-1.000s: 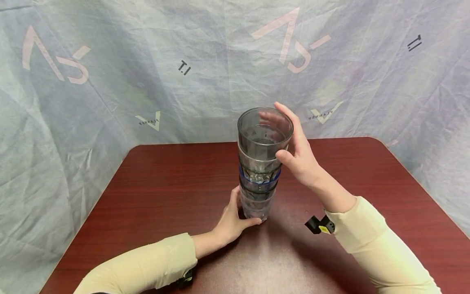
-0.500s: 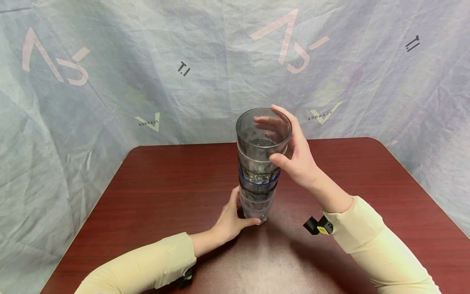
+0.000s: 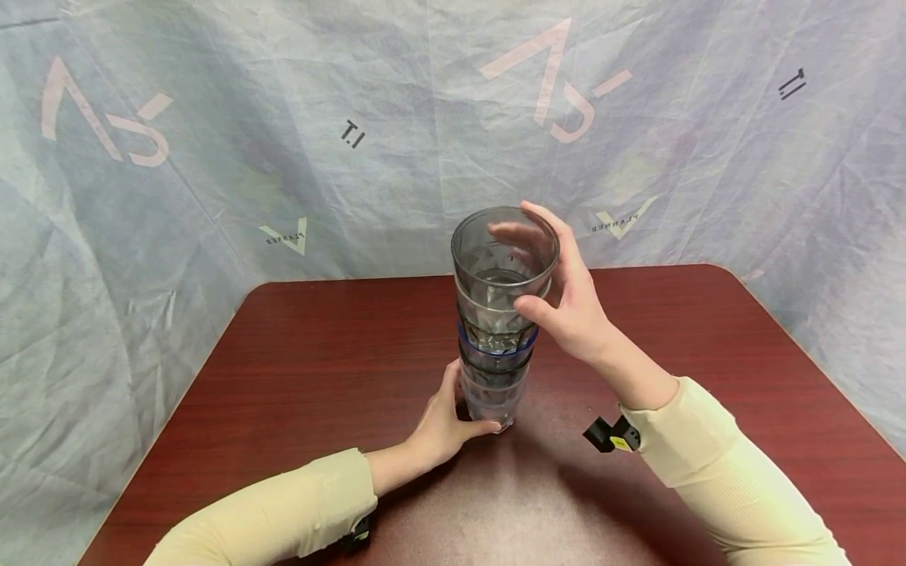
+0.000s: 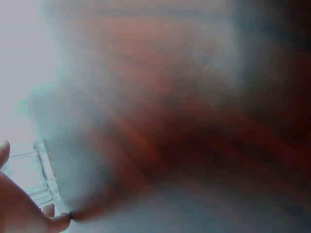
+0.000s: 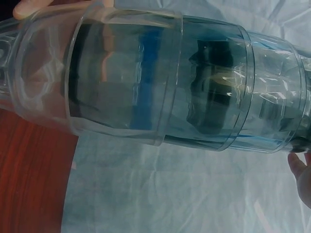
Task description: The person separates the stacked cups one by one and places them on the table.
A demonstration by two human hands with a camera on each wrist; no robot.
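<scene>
1. One stack of cups point(image 3: 495, 338) stood seemingly upright on the bench point(image 3: 318, 330), the left hand point(image 3: 442, 420) at its foot and the right hand point(image 3: 576, 303) at its top.
2. The left grip was clamped round the foot of the stack, thumb in front; the right grip was curved round the top cup point(image 3: 469, 271), thumb on the stack's near side, fingers seen through the glass.
3. The step in hand looked like steadying the stack from both ends; the next move seemed to call for a firm lower hold, with the top cup guided straight along the stack.
4. Counted: at least five nested cups, one showing a blue rim point(image 3: 498, 354); overlapping glass hid the exact number. Two sleeves point(image 3: 283, 503) flanked the stack; one cloth point(image 3: 425, 157) hung behind it.
</scene>
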